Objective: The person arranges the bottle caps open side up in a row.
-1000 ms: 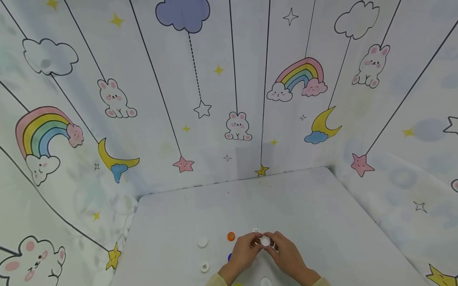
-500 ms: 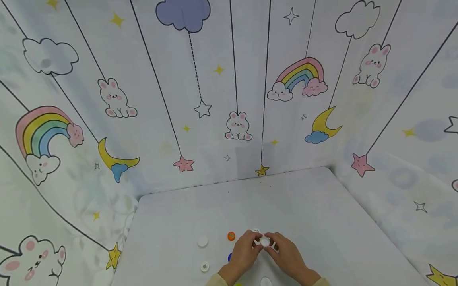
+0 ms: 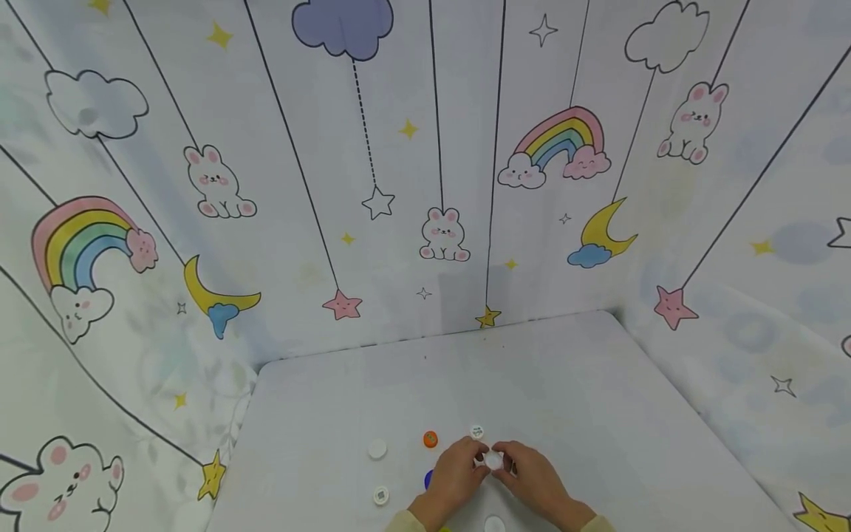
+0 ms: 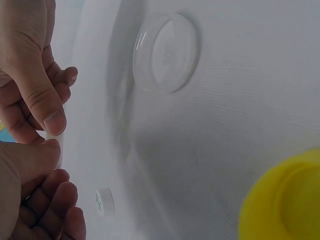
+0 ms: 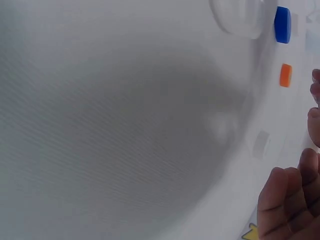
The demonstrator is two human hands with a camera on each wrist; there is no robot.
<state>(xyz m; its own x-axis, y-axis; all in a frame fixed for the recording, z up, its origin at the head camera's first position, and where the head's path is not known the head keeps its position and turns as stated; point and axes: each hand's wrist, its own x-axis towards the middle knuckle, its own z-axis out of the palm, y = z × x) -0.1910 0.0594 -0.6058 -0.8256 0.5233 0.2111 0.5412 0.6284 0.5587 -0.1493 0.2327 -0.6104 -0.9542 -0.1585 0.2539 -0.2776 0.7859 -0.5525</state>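
Pinching a small, round, white plastic-looking cap (image 3: 494,461) from both sides, we had our left hand (image 3: 455,473) and our right hand (image 3: 534,473) close together over a pale grey-white table (image 3: 565,391). Our thumbs and fingertips were drawn in until only the cap lay between them. Just beyond the grip, slightly to its left, lay a white round cap with dark markings (image 3: 476,431). Left of the grip we saw a bright orange round cap (image 3: 431,439), and nearer us a deep blue round cap (image 3: 428,482), partly hidden behind our left hand. Farther left were a plain white disc (image 3: 377,448) and a second marked white cap (image 3: 381,496). On our side of the grip sat a clear, shallow round lid (image 4: 165,55) and, to its left, a hollow yellow round piece (image 4: 285,200), cut off by the frame.
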